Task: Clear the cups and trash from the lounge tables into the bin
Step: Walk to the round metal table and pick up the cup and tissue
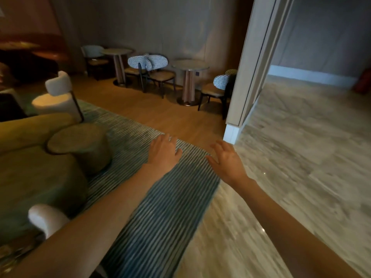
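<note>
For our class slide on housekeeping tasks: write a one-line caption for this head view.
Empty left hand and right hand reach out over a striped rug, toward two round tables by the wall.

We see two round pedestal lounge benches against the far wall: the left bench [118, 51] and the right bench [190, 65], each upright between chairs; whether anything sits on either is too blurred to tell.

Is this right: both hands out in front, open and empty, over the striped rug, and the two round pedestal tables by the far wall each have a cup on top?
Not quite. The head view shows the left hand and right hand open and empty over the striped rug, but both round pedestal tables by the far wall have bare tops: no cup shows on either.
</note>
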`<act>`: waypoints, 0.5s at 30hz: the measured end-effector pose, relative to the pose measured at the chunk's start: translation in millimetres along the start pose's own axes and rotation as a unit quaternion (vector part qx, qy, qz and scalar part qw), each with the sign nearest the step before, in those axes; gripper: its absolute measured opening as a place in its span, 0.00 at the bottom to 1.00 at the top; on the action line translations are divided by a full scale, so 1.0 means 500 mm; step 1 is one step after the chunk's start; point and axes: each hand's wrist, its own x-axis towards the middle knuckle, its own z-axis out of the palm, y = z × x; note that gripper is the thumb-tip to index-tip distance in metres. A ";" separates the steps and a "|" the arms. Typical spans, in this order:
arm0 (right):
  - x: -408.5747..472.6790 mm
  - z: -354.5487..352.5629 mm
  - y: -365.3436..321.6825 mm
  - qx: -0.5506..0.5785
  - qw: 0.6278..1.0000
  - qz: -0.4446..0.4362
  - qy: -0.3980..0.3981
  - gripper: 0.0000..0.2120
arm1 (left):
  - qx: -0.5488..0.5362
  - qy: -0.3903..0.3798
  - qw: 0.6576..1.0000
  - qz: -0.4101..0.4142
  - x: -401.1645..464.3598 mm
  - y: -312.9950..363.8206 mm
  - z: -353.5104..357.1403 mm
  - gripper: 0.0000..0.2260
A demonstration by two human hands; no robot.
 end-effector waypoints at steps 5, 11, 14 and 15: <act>0.223 0.044 0.168 0.024 1.000 -0.002 -0.007 0.21 | -0.002 0.008 1.000 -0.020 0.214 0.019 0.094 0.23; 0.512 0.070 0.299 0.047 0.997 -0.023 -0.065 0.24 | 0.038 -0.021 0.997 -0.070 0.458 0.012 0.165 0.23; 0.635 0.103 0.325 0.059 0.993 -0.042 -0.096 0.23 | 0.054 -0.034 0.993 -0.096 0.553 -0.015 0.199 0.23; 0.674 0.121 0.328 0.062 0.990 -0.058 -0.116 0.22 | 0.056 -0.039 0.991 -0.112 0.580 -0.029 0.211 0.23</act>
